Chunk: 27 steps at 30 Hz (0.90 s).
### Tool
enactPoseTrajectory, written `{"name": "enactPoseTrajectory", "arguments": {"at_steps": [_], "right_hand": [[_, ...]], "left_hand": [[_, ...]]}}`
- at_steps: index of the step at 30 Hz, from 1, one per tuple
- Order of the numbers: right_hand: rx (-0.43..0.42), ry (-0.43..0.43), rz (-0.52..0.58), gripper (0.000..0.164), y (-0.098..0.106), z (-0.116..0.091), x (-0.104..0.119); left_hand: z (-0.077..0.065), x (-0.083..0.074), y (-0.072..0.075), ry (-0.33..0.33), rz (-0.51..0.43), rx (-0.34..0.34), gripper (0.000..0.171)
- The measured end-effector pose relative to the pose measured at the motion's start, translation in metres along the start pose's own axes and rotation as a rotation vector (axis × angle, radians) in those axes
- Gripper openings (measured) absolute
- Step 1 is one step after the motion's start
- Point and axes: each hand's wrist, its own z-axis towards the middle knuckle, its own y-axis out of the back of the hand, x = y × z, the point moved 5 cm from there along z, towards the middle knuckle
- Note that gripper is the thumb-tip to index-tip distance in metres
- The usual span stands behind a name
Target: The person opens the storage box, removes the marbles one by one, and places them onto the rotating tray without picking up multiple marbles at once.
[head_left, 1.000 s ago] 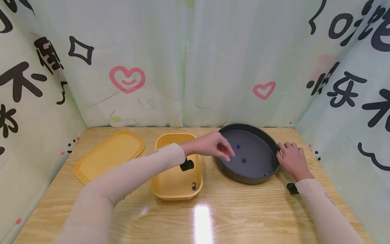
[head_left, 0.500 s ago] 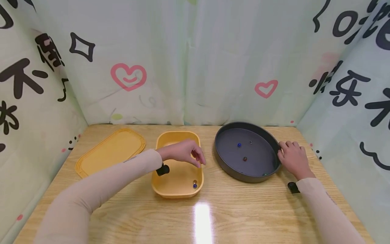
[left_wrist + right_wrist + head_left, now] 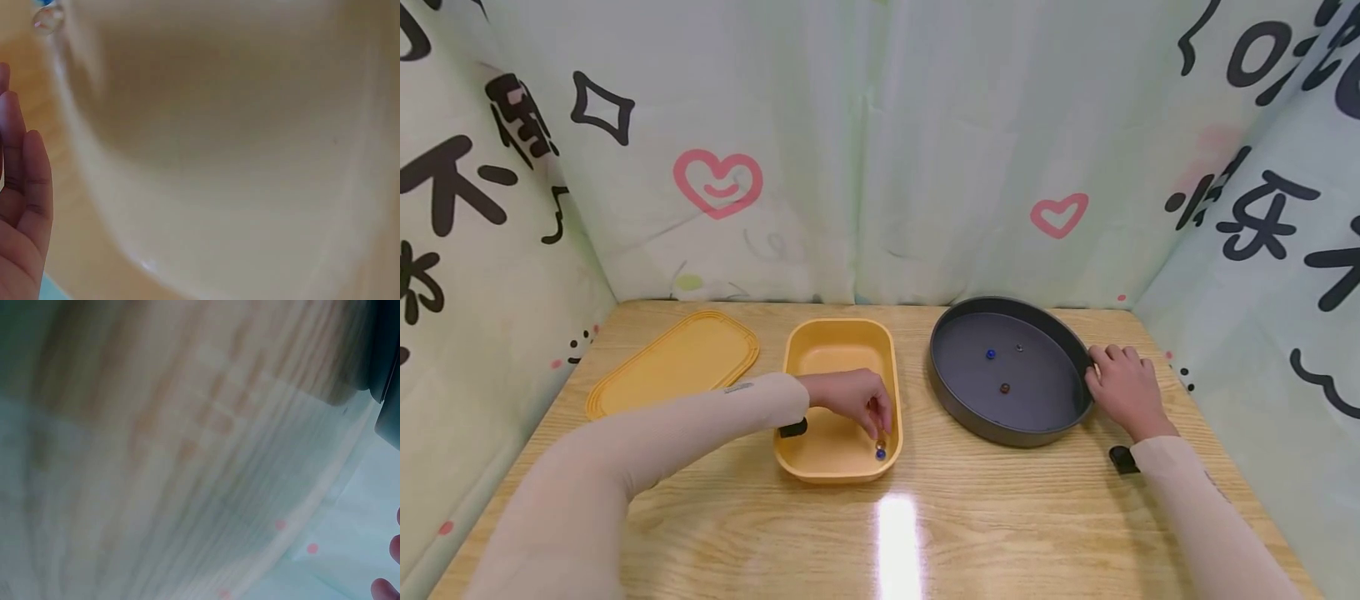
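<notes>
My left hand [image 3: 856, 402] reaches into a yellow plastic box [image 3: 808, 471], fingers loosely bent and pointing down. Its fingertips are just above an amber marble [image 3: 881, 444], which lies beside a blue marble [image 3: 881, 455] in the near right corner. In the left wrist view the amber marble [image 3: 47, 20] lies apart from the visible fingers [image 3: 39, 181]; thumb and index are out of sight there. My right hand [image 3: 1124, 392] holds the right rim of a round dark pan [image 3: 973, 427]. Inside the pan lie a blue marble [image 3: 991, 354], a brown marble [image 3: 1004, 388] and a small clear marble [image 3: 1019, 348].
A yellow lid [image 3: 681, 362] lies flat on the wooden table [image 3: 760, 533], left of the box. Printed curtains [image 3: 940, 167] enclose the back and sides. The pan stands right of the box with a strip of table between them.
My left hand has moved left from above the pan and down into the yellow box, near the marbles. The right hand stays at the pan. A green marble in the pan is no longer visible.
</notes>
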Motion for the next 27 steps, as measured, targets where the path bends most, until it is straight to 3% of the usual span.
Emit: {"name": "enactPoseTrajectory", "arguments": {"at_steps": [7, 15, 27], "right_hand": [[-0.003, 0.004, 0.006, 0.02, 0.001, 0.0, 0.001], [0.004, 0.011, -0.004, 0.021, 0.002, 0.001, 0.002], [0.006, 0.01, 0.002, 0.021, 0.001, 0.0, 0.001]], "left_hand": [[0.01, 0.01, -0.011, 0.034, 0.023, 0.055, 0.01], [0.015, 0.018, -0.017, 0.045, 0.04, 0.039, 0.007], [0.011, 0.019, -0.022, 0.03, 0.049, 0.017, 0.007]]}}
